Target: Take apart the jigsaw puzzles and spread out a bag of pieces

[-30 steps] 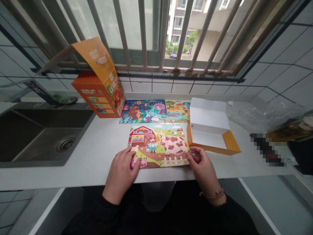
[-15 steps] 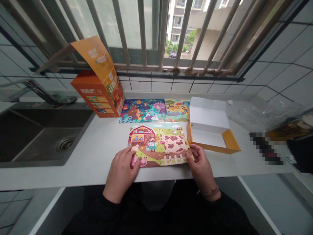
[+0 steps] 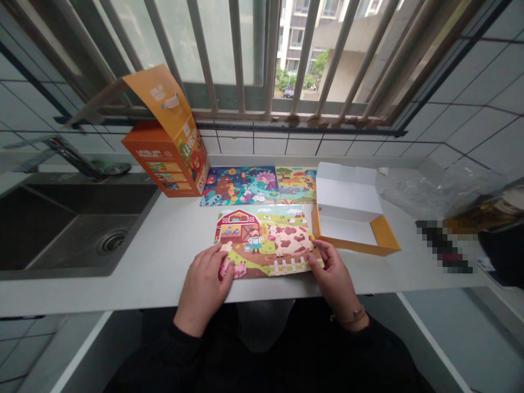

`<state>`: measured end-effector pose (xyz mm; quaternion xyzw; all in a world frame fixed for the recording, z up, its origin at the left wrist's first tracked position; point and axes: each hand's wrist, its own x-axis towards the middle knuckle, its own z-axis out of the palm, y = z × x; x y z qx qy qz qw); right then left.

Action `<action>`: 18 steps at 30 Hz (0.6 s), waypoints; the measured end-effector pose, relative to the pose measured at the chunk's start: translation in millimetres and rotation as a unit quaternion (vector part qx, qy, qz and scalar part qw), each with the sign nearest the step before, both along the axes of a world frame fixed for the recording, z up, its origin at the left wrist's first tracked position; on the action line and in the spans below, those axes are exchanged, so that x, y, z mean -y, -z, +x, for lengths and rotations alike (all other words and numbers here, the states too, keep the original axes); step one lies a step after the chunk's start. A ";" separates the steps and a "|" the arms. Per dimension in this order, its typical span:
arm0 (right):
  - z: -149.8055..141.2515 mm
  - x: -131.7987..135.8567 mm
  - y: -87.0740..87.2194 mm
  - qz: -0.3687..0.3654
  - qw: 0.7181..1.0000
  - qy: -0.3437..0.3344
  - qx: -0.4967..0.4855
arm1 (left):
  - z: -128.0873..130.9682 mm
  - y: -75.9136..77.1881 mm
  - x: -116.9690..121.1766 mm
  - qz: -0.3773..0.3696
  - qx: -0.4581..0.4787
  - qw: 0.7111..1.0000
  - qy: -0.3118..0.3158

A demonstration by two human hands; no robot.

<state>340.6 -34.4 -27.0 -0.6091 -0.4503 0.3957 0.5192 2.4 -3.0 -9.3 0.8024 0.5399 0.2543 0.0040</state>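
A farm jigsaw puzzle with a red barn, a farmer and a spotted cow lies on the white counter, close to its front edge. My left hand grips the puzzle's lower left corner, its thumb and fingers closed over the pink pig part. At the lower right corner my right hand pinches the edge, with the thumb on top by the white fence. Behind it lie a dark blue night-animal puzzle and a yellow-green animal puzzle, partly covered by a box.
An open yellow box with a white inside stands right of the puzzles. A tall orange puzzle box with its lid up is at the back left, beside a dark sink. Clear plastic wrapping lies at the right.
My right hand has shifted very slightly left along the farm puzzle's edge. My left hand keeps its place, and the view has tilted a little.
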 end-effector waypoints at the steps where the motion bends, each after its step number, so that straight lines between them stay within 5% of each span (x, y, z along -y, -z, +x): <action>1: -0.5 -0.3 -0.8 -0.001 1.000 -0.003 -0.001 | 0.1 -0.2 -0.3 0.002 0.001 1.000 0.001; 18: 5.8 -1.7 -15.4 -0.041 0.990 -0.039 0.128 | -1.0 -2.1 0.2 0.013 0.001 1.000 0.015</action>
